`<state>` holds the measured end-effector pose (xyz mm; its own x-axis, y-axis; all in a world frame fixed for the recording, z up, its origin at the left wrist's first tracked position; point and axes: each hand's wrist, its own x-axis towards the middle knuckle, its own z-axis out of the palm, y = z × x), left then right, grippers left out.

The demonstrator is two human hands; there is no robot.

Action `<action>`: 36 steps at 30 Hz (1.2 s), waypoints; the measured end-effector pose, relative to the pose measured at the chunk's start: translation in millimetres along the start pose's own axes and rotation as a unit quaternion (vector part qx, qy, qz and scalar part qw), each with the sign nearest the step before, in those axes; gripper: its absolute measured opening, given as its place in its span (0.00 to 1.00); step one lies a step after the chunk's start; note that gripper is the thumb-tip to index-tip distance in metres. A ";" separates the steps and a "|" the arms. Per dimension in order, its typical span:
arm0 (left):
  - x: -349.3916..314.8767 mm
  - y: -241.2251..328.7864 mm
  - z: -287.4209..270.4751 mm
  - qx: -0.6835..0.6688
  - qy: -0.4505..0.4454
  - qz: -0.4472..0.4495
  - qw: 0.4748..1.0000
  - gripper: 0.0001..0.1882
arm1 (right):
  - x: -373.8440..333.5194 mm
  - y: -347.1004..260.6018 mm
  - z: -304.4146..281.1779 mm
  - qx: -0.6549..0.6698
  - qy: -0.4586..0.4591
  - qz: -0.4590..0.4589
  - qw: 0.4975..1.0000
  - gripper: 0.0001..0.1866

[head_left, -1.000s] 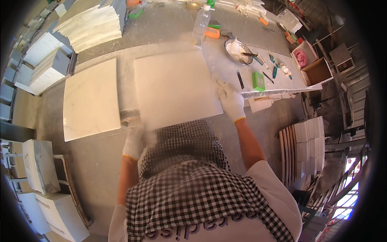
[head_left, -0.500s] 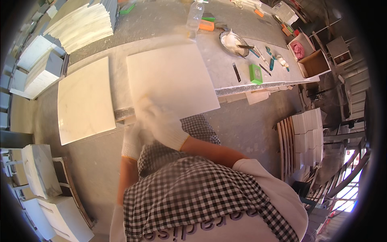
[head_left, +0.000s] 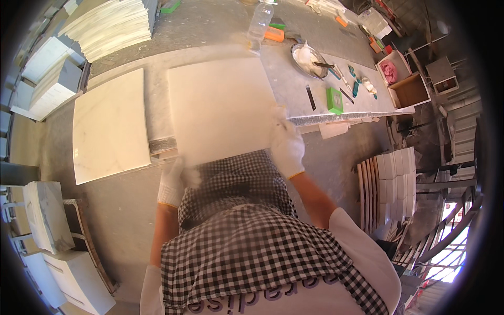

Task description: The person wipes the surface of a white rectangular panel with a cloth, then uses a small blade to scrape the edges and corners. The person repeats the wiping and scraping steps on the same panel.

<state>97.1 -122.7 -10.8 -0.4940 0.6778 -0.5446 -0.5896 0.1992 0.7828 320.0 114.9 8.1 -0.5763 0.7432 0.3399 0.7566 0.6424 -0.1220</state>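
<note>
In front of me a square white stone tile [head_left: 223, 105] lies on the workbench, its near edge over my checkered apron. My right hand [head_left: 287, 144], in a white knit glove, is at the tile's right edge near the close corner. Its fingers point away from me along that edge and are blurred, so their grip is unclear. Close to the tile's near left corner is my left hand [head_left: 174, 181], gloved too. Motion smears its fingers; whether they touch the tile cannot be told. A second pale, veined tile [head_left: 110, 126] lies to the left, apart from both hands.
Right of the tile, the bench holds a bowl of white paste [head_left: 310, 60], a green box [head_left: 334, 101], a dark blade [head_left: 310, 97] and small tools. Behind stand a clear bottle [head_left: 260, 23] and an orange block [head_left: 274, 34]. Tile stacks [head_left: 107, 29] rise at far left.
My right hand has left the tile's near left area beside my left hand and moved right to the tile's right edge. My left hand stays near the close left corner.
</note>
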 end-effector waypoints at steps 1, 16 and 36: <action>0.7 -0.1 0.0 0.011 -0.001 0.001 1.000 0.26 | -5.0 -12.2 -1.5 0.044 0.046 -0.058 0.996 0.11; -0.4 2.0 1.3 -0.013 0.001 -0.050 0.999 0.26 | -3.4 10.2 -7.0 0.041 0.008 -0.046 0.998 0.12; 8.8 -45.9 -42.4 -0.037 0.025 0.022 0.999 0.41 | 42.7 -110.6 43.5 0.235 0.010 -0.297 0.925 0.22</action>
<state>92.7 -155.9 -64.3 -0.5502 0.6484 -0.5261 -0.6116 0.1161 0.7826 198.2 83.7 -4.6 -0.8385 0.2315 0.4934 0.0868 0.9505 -0.2984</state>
